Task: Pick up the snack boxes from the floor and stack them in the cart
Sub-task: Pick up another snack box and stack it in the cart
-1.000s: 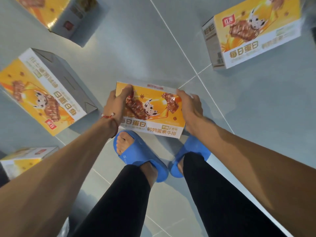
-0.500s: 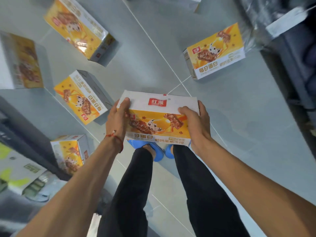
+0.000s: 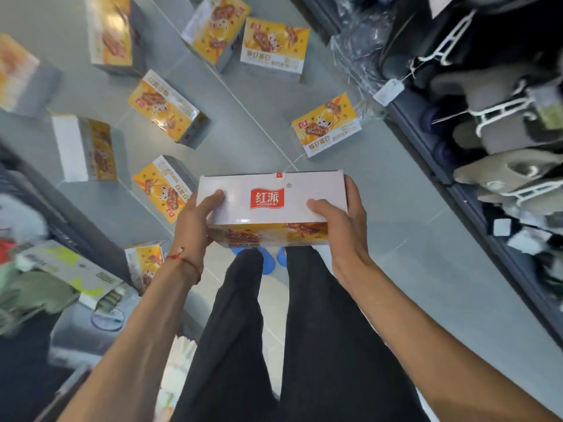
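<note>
— So, where was the carton at that moment?

— You held the snack box (image 3: 268, 202) up in front of your legs, off the floor (image 3: 396, 208). It was a flat rectangular carton. Its matte white panel with a red logo faced up at you, and a glossy orange printed face was on the side nearest you.

— And my hands?

— Your left hand (image 3: 195, 220) gripped the left end, thumb curled over the white panel and fingers hidden behind the card. Your right hand (image 3: 341, 226) gripped the right end, thumb on top and fingers wrapped round the edge. A thin red cord (image 3: 185, 263) circled your left wrist.

— What lay around me?

— The other snack boxes (image 3: 164, 117), in the same orange-and-white card, lay scattered over the smooth grey tiles. A flat box (image 3: 327, 124) sat just beyond the carton to the right, and a second box (image 3: 164, 187) lay near your left hand. Several farther ones stood on edge, blurred. A dark shelf (image 3: 457, 166) along your right carried soft grey fabric pieces on white hangers (image 3: 505, 108). Below the carton were your black trousers (image 3: 243, 330) and the toes of blue slippers (image 3: 268, 263).
</note>
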Tool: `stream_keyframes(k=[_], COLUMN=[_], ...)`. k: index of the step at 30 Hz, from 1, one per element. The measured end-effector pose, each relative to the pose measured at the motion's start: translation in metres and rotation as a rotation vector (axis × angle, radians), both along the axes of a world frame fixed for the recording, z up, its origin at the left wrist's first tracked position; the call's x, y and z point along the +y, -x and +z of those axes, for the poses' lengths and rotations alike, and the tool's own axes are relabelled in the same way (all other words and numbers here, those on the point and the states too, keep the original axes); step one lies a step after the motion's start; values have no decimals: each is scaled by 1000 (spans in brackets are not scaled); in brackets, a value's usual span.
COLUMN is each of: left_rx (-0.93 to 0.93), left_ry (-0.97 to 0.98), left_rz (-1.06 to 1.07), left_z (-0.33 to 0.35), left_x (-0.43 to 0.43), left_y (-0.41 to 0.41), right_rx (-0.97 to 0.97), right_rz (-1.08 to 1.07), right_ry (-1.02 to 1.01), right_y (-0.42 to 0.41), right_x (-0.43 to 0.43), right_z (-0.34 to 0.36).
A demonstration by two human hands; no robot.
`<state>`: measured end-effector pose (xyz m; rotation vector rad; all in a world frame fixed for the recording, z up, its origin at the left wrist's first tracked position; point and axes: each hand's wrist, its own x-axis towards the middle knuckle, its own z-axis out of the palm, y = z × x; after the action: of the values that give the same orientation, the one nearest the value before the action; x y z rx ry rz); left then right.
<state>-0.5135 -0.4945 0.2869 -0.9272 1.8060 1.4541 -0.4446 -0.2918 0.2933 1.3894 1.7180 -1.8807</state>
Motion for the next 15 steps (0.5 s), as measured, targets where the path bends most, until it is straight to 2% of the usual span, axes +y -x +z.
stream_keyframes(k=[10,15], left_rx=[130,167], left_ry=[-70,-143], left_rz=[-330,-464], left_z=[103,141], left_x=[-1,2], left_y=[-2,-9], right_rx=[84,142], right_rz=[-234,-438], right_ry=[-22,-36], right_y=[-53,-83], right_x=[-14,-37], right_z=[109,140])
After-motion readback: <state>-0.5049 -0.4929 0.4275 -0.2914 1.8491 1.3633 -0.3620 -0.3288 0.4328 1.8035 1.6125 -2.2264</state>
